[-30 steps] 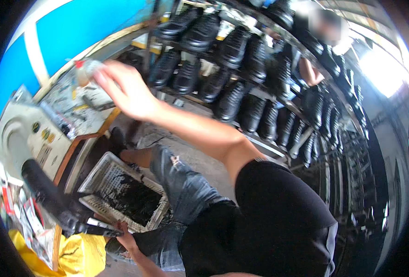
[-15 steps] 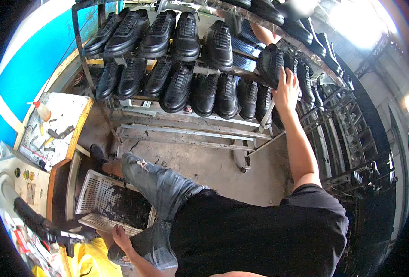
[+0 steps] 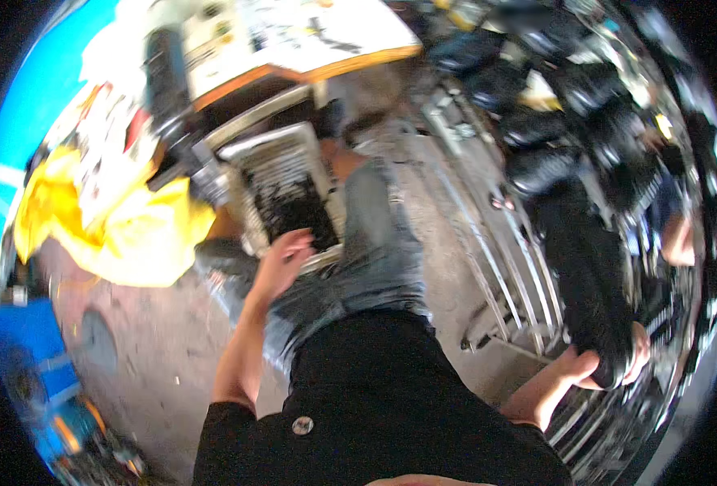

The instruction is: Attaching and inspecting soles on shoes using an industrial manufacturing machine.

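My right hand (image 3: 597, 368), low on the right, is closed around the end of a black shoe (image 3: 614, 344), with the thumb on one side and fingers on the other. The shoe blurs into the dark shapes behind it, so its full outline is hard to tell. More black shoes (image 3: 541, 170) stand on the metal rack (image 3: 512, 267) beyond. Over the near end of a pale plastic crate (image 3: 324, 174) hovers my left hand (image 3: 287, 257), its fingers loosely bent and holding nothing visible. Dark small pieces (image 3: 285, 194) lie in the crate, next to my knee.
A white worktable (image 3: 342, 49) with a wooden edge stands beyond the crate, small tools on it. Left of the crate are a black machine part (image 3: 168, 73) and a yellow sheet (image 3: 140, 235). Another person's arm (image 3: 678, 240) shows at the far right behind the rack.
My view has swung left and down. My right hand has come away from its place at the rack's shelf with a shoe. My left hand has left the crate's rim and lifted above it.
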Motion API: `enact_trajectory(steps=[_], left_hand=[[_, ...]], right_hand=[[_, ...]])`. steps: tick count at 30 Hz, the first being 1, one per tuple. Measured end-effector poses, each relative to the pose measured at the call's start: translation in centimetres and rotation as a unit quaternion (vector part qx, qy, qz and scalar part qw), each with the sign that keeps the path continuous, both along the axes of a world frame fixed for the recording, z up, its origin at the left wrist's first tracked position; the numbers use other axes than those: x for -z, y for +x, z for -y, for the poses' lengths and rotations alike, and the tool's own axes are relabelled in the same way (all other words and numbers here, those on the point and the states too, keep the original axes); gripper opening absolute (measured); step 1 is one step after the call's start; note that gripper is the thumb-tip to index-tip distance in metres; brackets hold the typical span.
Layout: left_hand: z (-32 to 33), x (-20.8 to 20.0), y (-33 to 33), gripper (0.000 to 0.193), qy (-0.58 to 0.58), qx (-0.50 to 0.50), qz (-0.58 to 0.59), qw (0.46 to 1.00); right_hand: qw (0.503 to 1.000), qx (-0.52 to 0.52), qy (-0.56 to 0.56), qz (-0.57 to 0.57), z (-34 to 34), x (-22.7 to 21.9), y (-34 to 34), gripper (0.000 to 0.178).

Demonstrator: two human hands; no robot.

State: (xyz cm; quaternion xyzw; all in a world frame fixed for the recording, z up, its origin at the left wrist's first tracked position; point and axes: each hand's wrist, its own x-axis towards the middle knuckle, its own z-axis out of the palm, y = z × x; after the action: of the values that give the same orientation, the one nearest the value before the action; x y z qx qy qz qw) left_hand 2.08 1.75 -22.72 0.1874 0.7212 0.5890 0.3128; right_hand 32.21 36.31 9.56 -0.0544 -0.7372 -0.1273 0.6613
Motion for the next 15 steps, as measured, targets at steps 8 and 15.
enact_trajectory(steps=[8, 15], left_hand=[[1.1, -3.8, 3.7, 0.096, 0.130, -0.091, 0.034, 0.987], [2.2, -10.9, 2.0, 0.096, 0.378, -0.270, 0.124, 0.877]], right_hand=[[0.443, -0.542, -0.705, 0.115, 2.9, 15.1, -17.5, 0.082], [0.233, -0.535, -0.798, 0.152, 1.4, 22.2, -24.1, 0.082]])
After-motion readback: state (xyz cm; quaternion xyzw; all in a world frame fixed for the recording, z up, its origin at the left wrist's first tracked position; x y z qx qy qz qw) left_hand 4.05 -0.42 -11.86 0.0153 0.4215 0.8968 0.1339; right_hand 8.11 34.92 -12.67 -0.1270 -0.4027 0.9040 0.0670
